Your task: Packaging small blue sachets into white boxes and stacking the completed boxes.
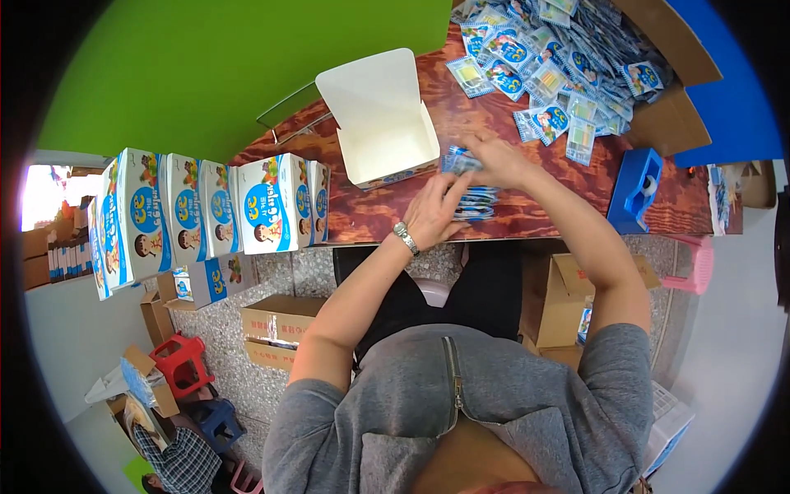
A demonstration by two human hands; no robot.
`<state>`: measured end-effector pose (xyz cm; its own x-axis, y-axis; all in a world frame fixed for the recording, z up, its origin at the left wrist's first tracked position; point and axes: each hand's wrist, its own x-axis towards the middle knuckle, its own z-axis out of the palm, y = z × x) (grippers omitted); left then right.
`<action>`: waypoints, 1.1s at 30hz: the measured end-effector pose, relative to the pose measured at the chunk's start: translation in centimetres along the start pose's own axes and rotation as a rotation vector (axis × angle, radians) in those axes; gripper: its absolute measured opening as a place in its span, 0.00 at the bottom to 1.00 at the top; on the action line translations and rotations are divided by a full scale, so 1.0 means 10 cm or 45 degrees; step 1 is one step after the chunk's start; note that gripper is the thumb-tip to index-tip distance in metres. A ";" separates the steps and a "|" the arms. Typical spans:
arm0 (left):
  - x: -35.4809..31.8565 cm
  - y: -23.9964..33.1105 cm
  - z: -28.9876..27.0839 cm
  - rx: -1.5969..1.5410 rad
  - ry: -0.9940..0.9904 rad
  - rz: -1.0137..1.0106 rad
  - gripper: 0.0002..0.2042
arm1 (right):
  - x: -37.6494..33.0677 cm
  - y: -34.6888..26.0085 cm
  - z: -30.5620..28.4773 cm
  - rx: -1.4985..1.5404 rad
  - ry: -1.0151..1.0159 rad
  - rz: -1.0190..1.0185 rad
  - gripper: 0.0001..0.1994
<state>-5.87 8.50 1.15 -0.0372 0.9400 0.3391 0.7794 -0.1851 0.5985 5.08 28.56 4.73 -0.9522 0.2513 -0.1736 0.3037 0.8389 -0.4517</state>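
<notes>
A seated person in a grey zip-up top works at a reddish wooden desk [527, 216], both bare forearms reaching away from the body. The left hand [434, 216], a metal watch [405, 237] at its wrist, lies with fingers spread against a small stack of blue sachets [477, 202] near the desk's near edge. The right hand [496, 158] is closed around a few more sachets [457, 160], gripping them just beyond the stack. Immediately left of the hands stands an open white carton [385, 132], lid flap raised, its inside looking bare. At the far right a loose heap of blue-and-white sachets [550, 58] spreads across the desk, beside brown cardboard flaps [668, 119]. A blue tape dispenser [635, 188] sits to the right of the hands, well apart from them. Along the left, a row of closed printed cartons [206, 207] in blue and white stands upright on end. Below the desk, cardboard boxes [278, 328] rest on a speckled floor, with a red stool [181, 361] and a blue stool [217, 421] farther left and a pink stool [698, 265] to the right.
</notes>
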 end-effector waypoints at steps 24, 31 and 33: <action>-0.24 -0.26 -1.08 0.839 0.179 -0.013 0.21 | -0.63 -0.41 -0.02 0.463 0.238 -0.028 0.50; -0.35 -0.31 -0.77 0.961 0.147 0.100 0.04 | 0.25 -0.88 -0.14 1.029 0.612 -0.181 0.48; -0.34 -0.23 -0.66 0.944 0.206 0.126 0.05 | 0.58 -1.02 -0.04 0.216 0.569 0.002 0.48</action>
<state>-11.67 3.85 3.47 0.0083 0.8647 0.5022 0.9975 0.0278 -0.0643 -3.55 21.67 8.62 -0.8609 0.4668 0.2023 0.2707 0.7570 -0.5947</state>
